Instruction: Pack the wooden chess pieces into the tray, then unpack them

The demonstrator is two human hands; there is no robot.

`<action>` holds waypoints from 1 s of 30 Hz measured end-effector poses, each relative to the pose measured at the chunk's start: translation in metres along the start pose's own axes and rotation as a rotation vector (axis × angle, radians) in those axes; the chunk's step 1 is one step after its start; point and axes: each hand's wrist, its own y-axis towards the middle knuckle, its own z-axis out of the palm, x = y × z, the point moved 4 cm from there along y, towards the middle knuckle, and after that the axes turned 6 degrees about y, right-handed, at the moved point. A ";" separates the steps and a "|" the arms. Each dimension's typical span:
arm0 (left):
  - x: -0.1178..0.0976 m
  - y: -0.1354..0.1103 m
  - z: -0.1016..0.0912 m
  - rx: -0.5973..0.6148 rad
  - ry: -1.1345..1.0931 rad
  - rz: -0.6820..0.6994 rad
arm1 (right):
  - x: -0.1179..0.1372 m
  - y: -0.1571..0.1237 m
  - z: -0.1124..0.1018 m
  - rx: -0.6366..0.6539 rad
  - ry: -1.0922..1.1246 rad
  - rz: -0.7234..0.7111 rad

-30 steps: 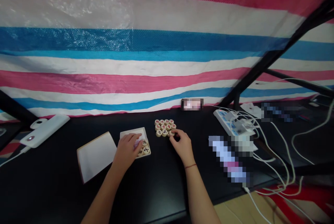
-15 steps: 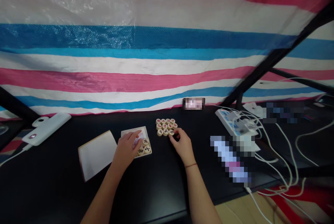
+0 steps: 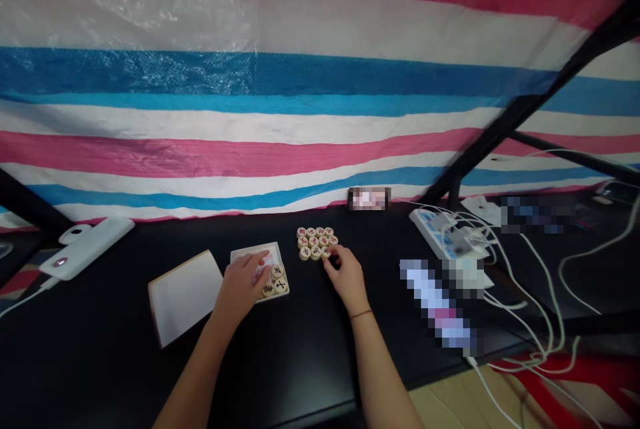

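Several round wooden chess pieces (image 3: 316, 242) lie in tight rows on the black table (image 3: 280, 362). My right hand (image 3: 344, 273) rests at their near right corner, its fingertips pinched on the nearest piece. A small open white box (image 3: 240, 255) lies to the left with a few pieces (image 3: 276, 280) left in it. My left hand (image 3: 241, 285) lies over that box, fingers stretched out across its inside. The box's lid (image 3: 183, 295) lies flat further left.
A white power bank (image 3: 85, 247) with a cable sits at the far left. A power strip (image 3: 440, 232) with several plugs and white cables lies at the right. A striped pink, white and blue tarp (image 3: 280, 82) hangs behind the table. Black frame bars (image 3: 505, 115) cross at the right.
Both hands stay almost where they were. The left fingers have shifted slightly inside the box; the right fingertips remain at the near corner of the piece rows.
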 end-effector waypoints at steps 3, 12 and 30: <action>0.000 0.000 0.000 0.002 -0.004 -0.003 | -0.002 0.001 0.001 -0.001 0.005 -0.002; -0.002 -0.001 0.003 0.046 0.101 0.024 | 0.037 -0.003 -0.005 -0.113 0.135 -0.179; -0.025 0.002 0.013 0.119 0.276 0.035 | 0.081 -0.022 0.044 0.313 0.197 -0.205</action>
